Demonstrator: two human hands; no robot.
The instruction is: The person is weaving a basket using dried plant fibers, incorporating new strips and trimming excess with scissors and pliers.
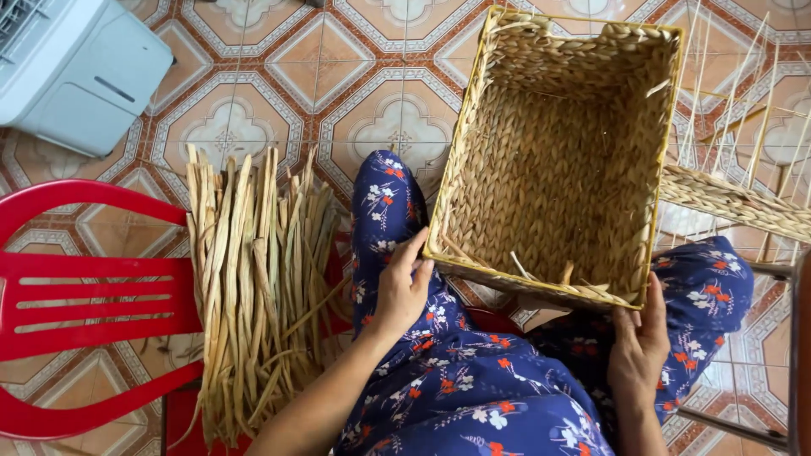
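Head view: both hands [404,287] [639,338] grip woven basket [557,160], opening upward, long axis pointing away.

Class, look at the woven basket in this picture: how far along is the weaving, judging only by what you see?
Done: the basket has woven walls and a woven bottom, with a plaited rim. In hand: the left hand and right hand hold its near edge, tilted over the lap. Left: loose strand ends stick out inside near that rim, untrimmed. A bundle of dried strands lies unused beside the red chair.
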